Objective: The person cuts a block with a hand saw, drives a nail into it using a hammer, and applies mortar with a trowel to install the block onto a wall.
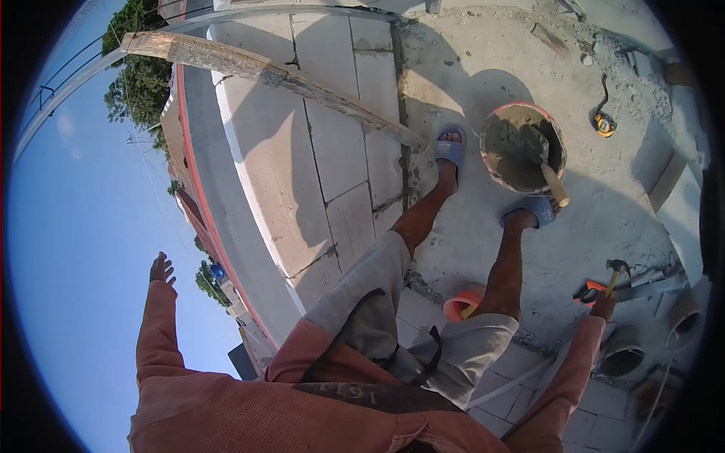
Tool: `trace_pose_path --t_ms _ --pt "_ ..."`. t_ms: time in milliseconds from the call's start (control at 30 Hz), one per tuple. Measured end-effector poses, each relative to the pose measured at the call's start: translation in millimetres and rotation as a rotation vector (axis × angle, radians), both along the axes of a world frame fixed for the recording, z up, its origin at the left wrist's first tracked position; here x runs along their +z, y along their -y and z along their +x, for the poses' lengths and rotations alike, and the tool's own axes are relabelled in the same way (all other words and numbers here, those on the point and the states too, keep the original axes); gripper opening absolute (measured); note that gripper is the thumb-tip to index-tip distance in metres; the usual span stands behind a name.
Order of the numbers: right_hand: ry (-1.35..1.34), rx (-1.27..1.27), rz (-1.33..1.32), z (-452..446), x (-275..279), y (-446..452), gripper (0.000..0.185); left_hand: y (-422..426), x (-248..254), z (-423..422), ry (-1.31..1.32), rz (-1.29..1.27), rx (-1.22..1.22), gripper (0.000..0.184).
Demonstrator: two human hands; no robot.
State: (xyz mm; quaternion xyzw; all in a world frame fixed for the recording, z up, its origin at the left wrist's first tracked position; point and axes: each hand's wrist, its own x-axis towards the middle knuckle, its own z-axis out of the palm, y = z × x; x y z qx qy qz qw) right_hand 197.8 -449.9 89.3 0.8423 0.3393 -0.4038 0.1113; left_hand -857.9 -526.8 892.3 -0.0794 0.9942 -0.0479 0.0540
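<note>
My left hand (162, 269) is stretched out at the left against the sky, fingers apart and holding nothing. At the lower right my right hand (603, 306) is wrapped round the handle of a hammer (618, 267), its head pointing away from me. Close by the hammer, a saw (649, 288) with an orange-red handle lies on the concrete floor. In front of my feet stands a round bucket (492, 162) of grey mortar, with a wooden-handled trowel (553, 181) resting in it.
A pale block wall (340, 143) runs along my left, with a long wooden board (279, 78) leaning across it. A yellow tape measure (603, 124) lies beyond the bucket. An orange bucket (462, 303) sits near my legs, and dark round containers (622, 356) stand at lower right.
</note>
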Motion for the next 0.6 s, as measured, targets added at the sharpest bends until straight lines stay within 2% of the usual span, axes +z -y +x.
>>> trace_pose_path --t_ms 33,67,100,133,200,233,267,367,433,467,533,600 --pt "-0.028 0.195 0.175 -7 25 11 0.044 10 -3 -16 0.019 0.051 -0.008 0.071" --pt "0.050 0.321 0.202 -59 97 -11 0.043 17 -8 -34 0.063 0.155 -0.058 0.069" --pt "-0.027 0.281 0.139 -116 179 -47 0.040 19 -24 -53 0.106 0.268 -0.107 0.068" --pt "-0.143 0.248 0.206 -180 269 -81 0.038 22 -41 -80 0.150 0.379 -0.138 0.067" --pt "-0.351 0.213 0.445 -255 358 -90 0.038 -6 -80 -114 0.241 0.539 -0.191 0.064" --pt "-0.444 0.180 0.277 -306 422 -114 0.037 -35 -106 -118 0.293 0.603 -0.216 0.064" --pt "-0.525 0.253 0.282 -338 442 -116 0.036 -67 -131 -121 0.364 0.671 -0.253 0.069" --pt "-0.752 0.506 0.381 -446 490 -135 0.032 -168 -202 -111 0.548 0.811 -0.364 0.066" --pt "-0.877 0.533 0.457 -533 510 -157 0.028 -231 -245 -103 0.656 0.903 -0.364 0.065" --pt "-0.862 0.625 0.448 -573 519 -169 0.027 -261 -262 -97 0.719 0.903 -0.413 0.067" --pt "-0.926 0.718 0.678 -654 533 -192 0.026 -302 -298 -90 0.802 1.026 -0.513 0.076" --pt "-0.908 0.775 0.597 -718 540 -213 0.026 -333 -321 -77 0.874 1.038 -0.507 0.075"
